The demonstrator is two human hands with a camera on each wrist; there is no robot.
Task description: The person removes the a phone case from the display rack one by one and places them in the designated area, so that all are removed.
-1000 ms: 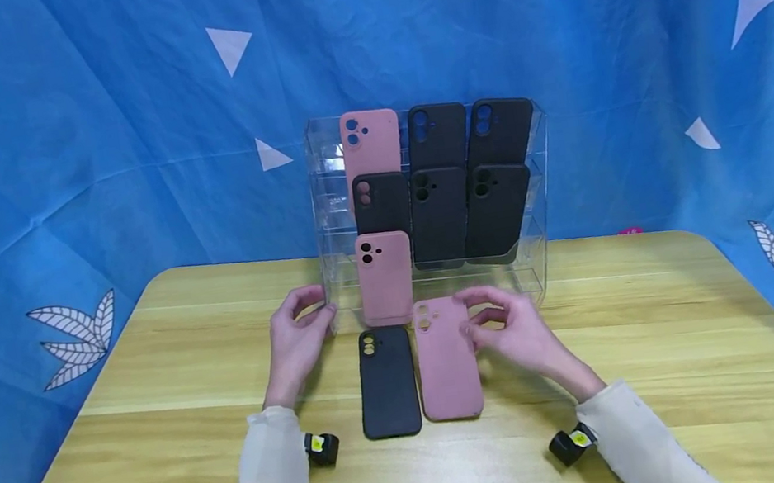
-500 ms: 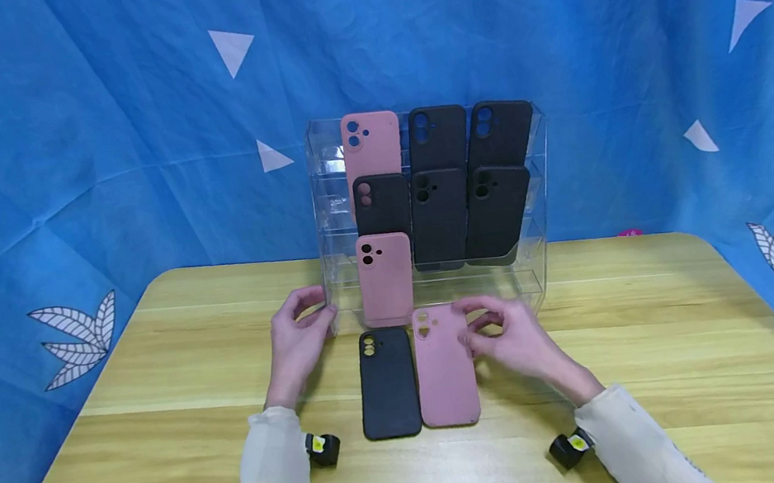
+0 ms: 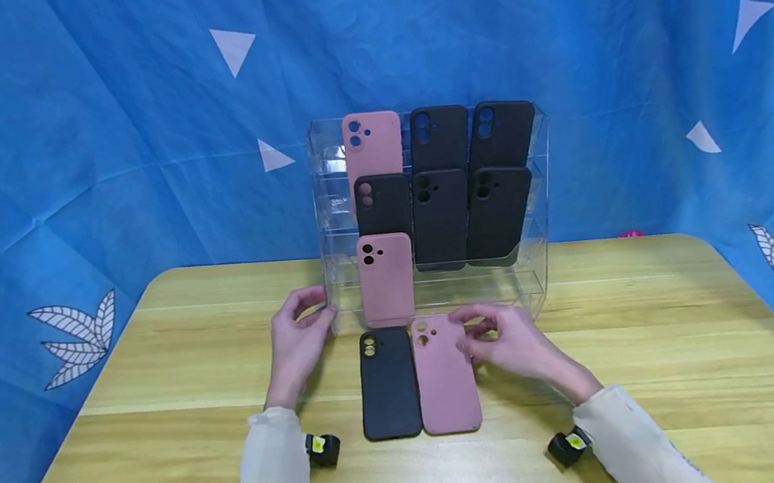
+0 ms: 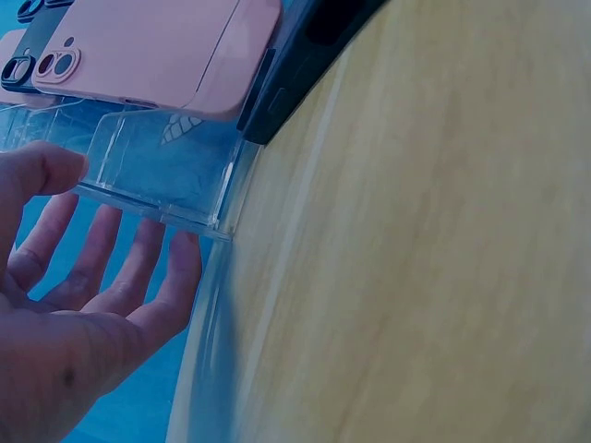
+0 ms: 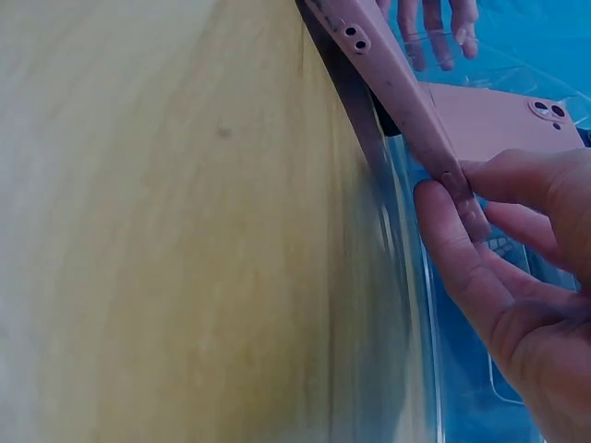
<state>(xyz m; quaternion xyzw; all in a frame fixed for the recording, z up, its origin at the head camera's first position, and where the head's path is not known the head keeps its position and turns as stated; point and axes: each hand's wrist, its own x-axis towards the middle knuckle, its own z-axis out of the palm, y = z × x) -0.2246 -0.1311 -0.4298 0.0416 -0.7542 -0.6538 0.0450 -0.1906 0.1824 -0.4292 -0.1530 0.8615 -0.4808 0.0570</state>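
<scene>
My right hand pinches a pink phone case near its upper right corner. In the right wrist view, thumb and finger hold the pink case edge-on. Directly left of it is a black phone case with a camera cut-out, in front of the clear display rack. My left hand grips the rack's left front edge. In the left wrist view, the left thumb overlaps the rack's edge and the fingers extend along its side. Another pink case stands in the rack's left column.
Higher on the rack stand a pink case and several black cases, among them one in the middle column. The wooden table extends to both sides. A blue patterned cloth hangs behind.
My right hand has moved the pink case slightly toward me and left, up against the black case. My left hand stays at the rack's edge.
</scene>
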